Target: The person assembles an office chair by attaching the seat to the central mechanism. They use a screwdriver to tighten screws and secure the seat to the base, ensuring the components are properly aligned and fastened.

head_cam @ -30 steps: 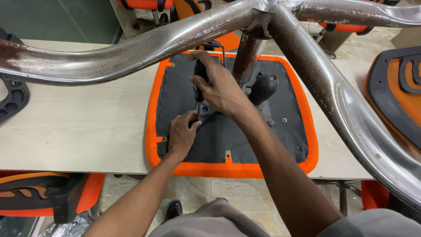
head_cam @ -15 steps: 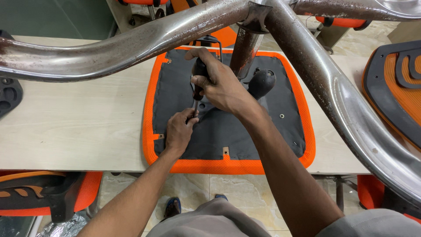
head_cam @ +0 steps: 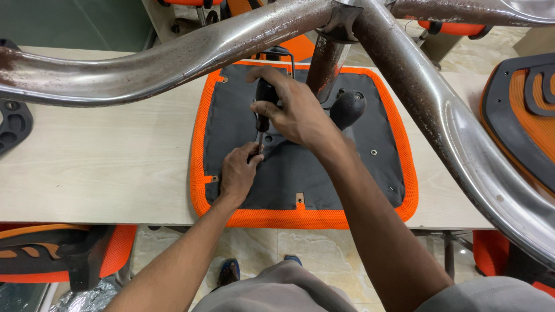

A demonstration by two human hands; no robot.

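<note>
Right hand [head_cam: 295,110] wrapped tight around the black handle of a screwdriver [head_cam: 263,107], fingers pressed together over the grip, shaft pointing down and a little toward the body. Left hand [head_cam: 238,170] lower, fingertips pinched at the screwdriver's tip where it meets the underside of the seat; whatever small part sits between those fingertips too hidden to tell.

Upturned chair seat [head_cam: 300,167] flat on the pale wooden table [head_cam: 98,167] — dark grey fabric bottom, bright orange mesh edge all round. Black mechanism plate under both hands near the seat's middle, mostly covered by them. Rounded black knob [head_cam: 348,108] just right of the right hand, near the steel column [head_cam: 326,63] that rises from the seat. Small metal-ringed hole [head_cam: 374,152] in the fabric further right, well apart from the hands.

Chrome star base [head_cam: 191,55] spread across the top of the view, 2 worn, rust-spotted legs running left and right, close to the camera and above the hands.

Black plastic part [head_cam: 11,124] at the table's left edge. Orange and black chair back [head_cam: 523,115] at the right edge. Another orange and black piece [head_cam: 52,254] below the table at lower left, over a tiled floor [head_cam: 300,245].
</note>
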